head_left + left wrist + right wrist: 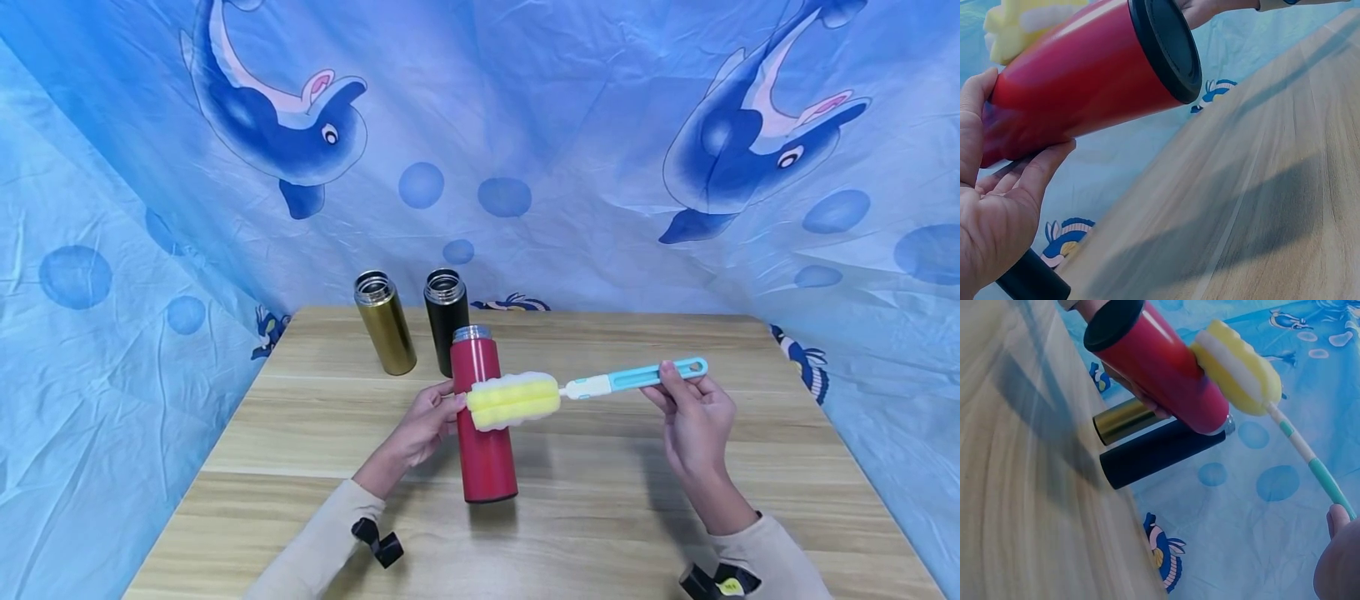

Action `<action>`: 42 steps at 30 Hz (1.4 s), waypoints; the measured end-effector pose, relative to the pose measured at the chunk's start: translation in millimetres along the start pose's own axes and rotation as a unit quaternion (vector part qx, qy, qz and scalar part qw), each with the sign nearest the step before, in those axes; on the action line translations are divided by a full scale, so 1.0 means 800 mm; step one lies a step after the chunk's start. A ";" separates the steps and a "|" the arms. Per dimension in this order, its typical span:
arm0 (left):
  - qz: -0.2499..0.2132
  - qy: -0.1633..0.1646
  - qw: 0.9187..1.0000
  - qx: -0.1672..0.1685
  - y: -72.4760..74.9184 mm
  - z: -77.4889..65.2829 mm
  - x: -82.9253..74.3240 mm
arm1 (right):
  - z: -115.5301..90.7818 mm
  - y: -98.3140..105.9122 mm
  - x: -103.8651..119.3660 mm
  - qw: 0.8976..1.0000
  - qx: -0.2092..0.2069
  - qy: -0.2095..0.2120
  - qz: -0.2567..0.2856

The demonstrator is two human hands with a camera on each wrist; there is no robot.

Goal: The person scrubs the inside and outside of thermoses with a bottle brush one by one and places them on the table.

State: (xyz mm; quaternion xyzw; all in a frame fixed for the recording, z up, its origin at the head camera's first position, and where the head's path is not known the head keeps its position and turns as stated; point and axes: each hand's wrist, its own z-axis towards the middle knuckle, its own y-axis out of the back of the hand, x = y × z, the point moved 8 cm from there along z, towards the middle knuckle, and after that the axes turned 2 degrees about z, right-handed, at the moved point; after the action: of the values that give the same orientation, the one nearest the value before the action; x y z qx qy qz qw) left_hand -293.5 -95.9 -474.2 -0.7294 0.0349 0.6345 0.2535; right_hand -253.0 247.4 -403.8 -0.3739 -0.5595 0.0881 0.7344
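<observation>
My left hand (433, 421) grips a red vacuum bottle (487, 462) round its side. The bottle is lidless, its steel neck pointing away from me, and it is lifted off the table with its shadow below in the left wrist view. In my right hand (699, 417) a bottle brush is pinched near the end of its blue and white handle (633, 379). The brush's yellow and white sponge head (517, 402) lies across the bottle's side in the head view, close to my left thumb. In the right wrist view the sponge (1241, 369) overlaps the red bottle (1166, 369).
A gold bottle (388, 333) and a black bottle (442, 321) stand lidless at the back left of the wooden table (600, 508), the black one partly behind the red bottle. Blue dolphin-print sheeting (570, 125) hangs behind the table and along its sides.
</observation>
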 end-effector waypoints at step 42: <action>-0.011 -0.006 1.000 0.008 -0.011 0.013 -0.007 | -0.036 0.024 0.004 0.998 0.056 -0.019 0.035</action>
State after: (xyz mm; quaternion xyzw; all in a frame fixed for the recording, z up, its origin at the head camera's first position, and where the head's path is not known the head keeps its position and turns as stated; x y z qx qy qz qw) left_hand -300.5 -85.9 -466.8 -0.7236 0.0305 0.6361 0.2661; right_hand -220.8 250.3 -416.4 -0.3495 -0.5544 0.1525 0.7397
